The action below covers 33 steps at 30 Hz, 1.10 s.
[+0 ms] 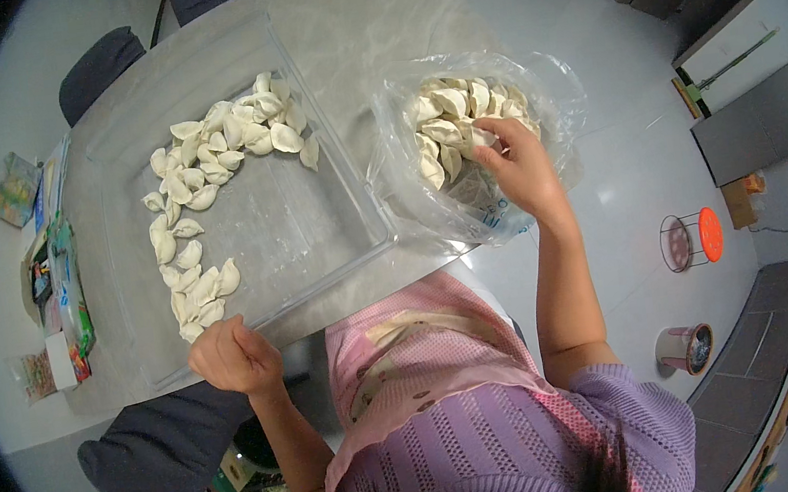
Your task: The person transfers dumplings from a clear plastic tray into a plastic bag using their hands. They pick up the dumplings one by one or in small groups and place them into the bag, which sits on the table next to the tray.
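Inside a clear plastic bag (552, 90) on the right, several white dumplings (450, 104) lie bunched together. My right hand (521, 168) reaches in over the bag's near side, with thumb and fingertips on one dumpling (477, 138). A shallow clear plastic tray (377, 229) stands to the left of the bag. More dumplings (211, 139) are spread along its far and left sides, some overlapping. At the tray's near left rim, my left hand (236, 355) is curled with its fingers folded in, close to the nearest dumplings. Nothing shows in it.
The marbled grey table (365, 13) carries both tray and bag. Packaged goods (67, 286) crowd its left edge. A dark covered chair (161, 451) stands by the near left, another (99, 68) at the far left. On the floor to the right are an orange-topped stool (710, 234) and a bin (683, 350).
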{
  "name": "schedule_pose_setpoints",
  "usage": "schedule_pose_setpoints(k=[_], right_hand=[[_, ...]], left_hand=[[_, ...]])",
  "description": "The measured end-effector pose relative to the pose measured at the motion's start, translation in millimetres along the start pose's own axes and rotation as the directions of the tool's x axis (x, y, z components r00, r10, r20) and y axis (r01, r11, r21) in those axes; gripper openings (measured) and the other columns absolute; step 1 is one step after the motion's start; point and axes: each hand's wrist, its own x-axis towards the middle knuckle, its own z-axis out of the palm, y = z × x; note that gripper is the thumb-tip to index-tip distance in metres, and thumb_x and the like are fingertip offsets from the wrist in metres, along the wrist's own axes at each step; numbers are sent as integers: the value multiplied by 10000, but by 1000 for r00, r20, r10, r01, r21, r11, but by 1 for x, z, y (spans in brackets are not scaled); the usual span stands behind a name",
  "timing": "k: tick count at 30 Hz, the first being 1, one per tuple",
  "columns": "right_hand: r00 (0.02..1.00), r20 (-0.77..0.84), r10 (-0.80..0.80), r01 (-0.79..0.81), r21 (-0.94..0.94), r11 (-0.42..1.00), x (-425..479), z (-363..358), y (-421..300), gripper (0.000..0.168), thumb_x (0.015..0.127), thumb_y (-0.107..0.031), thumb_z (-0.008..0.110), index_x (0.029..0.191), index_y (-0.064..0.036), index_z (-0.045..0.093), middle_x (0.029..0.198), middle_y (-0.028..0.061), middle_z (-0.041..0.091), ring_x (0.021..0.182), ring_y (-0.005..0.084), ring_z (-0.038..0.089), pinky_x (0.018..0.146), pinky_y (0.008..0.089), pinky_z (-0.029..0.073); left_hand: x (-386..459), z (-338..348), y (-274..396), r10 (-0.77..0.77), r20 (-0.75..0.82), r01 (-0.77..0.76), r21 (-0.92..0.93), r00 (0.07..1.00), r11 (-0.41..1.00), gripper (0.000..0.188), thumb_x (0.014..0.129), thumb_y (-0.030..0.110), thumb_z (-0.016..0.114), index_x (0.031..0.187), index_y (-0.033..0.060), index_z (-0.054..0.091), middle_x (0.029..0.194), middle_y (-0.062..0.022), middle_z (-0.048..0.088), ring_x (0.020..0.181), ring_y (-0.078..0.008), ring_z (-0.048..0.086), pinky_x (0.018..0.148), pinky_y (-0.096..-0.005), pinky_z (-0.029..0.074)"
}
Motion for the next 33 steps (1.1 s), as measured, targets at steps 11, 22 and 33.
schedule_pose_setpoints(k=[11,22,33], right_hand=[[984,-40,-176,149,-364,919,-14,25,24,252,777,-73,631,1022,-39,579,1015,140,555,937,345,566,770,420,461],[998,65,-21,45,-392,919,-16,25,24,374,781,-86,661,1127,-7,544,1076,157,545,893,282,577,778,360,476],[966,86,-244,259,-368,893,-4,9,-82,275,848,-118,643,1092,-6,584,1014,116,579,727,205,565,666,334,484]], left_hand=[[-3,1,-6,-53,62,58,-66,997,996,190,888,165,527,761,57,618,740,-83,600,693,-262,545,649,-384,382],[7,-4,3,-49,-10,49,-15,999,999,54,790,115,567,746,87,582,718,-51,555,652,-258,515,625,-387,368],[10,-4,-1,-41,-44,36,-114,998,993,66,753,138,588,729,77,601,675,-68,572,565,-270,520,533,-390,368]])
